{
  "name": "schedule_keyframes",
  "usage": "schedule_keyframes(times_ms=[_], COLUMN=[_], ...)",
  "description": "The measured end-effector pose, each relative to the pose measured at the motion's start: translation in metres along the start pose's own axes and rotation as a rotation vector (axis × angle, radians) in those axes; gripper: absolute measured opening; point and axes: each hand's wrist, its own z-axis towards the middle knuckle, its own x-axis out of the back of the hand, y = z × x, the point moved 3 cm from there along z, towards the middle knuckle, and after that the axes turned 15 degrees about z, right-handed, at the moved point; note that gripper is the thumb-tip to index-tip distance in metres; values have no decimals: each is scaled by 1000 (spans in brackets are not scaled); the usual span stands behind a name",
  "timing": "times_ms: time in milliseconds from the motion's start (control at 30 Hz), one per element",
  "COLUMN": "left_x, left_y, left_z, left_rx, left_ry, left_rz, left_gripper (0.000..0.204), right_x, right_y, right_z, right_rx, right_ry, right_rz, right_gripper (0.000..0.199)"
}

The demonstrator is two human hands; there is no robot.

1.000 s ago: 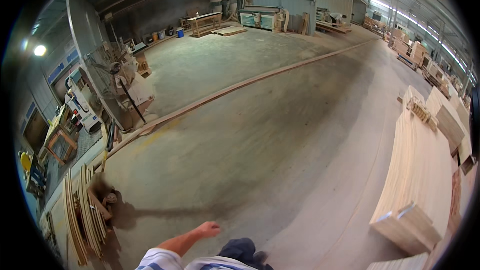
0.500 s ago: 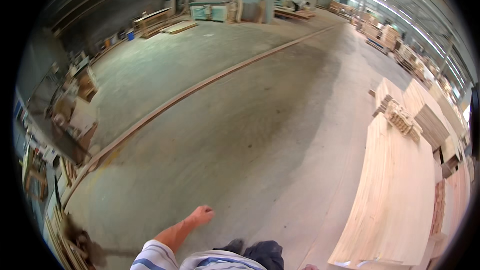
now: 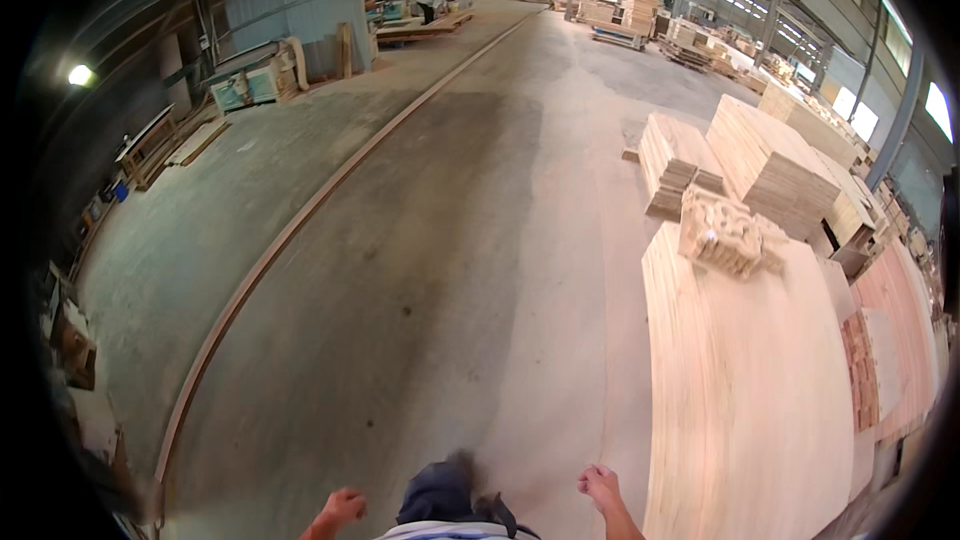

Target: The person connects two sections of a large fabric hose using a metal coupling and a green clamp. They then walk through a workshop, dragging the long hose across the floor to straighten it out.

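Observation:
My left hand (image 3: 346, 506), fingers curled in a loose fist, hangs over the concrete floor to the left of my legs (image 3: 437, 492). I see nothing in it. My right hand (image 3: 599, 486) is likewise curled with nothing showing in it, in front of me on the right. It is nearest to a large stack of pale wooden panels (image 3: 755, 370) and appears apart from it. Carved wooden pieces (image 3: 722, 230) lie bundled on the far end of that stack.
A long reddish-brown strip (image 3: 290, 232) runs along the floor on my left. More stacked boards (image 3: 765, 168) stand beyond the panels. A person (image 3: 434, 6) bends over timber far ahead, near a green machine (image 3: 250, 86). Pallets of wood (image 3: 620, 35) stand further back.
My view has swung right and I have moved forward; the panel stacks now sit further left in view. My right hand has come fully into view, and my left hand sits lower.

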Motion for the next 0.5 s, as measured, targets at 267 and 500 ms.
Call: schedule_keyframes(times_ms=[267, 500], left_x=[49, 207], left_y=[32, 613], left_z=[287, 345], left_rx=[-308, -626], left_ry=[262, 314], left_rz=[-65, 103], left_gripper=[21, 32], right_x=[-144, -254], right_y=[-202, -361], right_z=[193, 341], right_rx=[-14, -38], right_ry=[0, -251], right_rz=[489, 858], right_gripper=[15, 22])
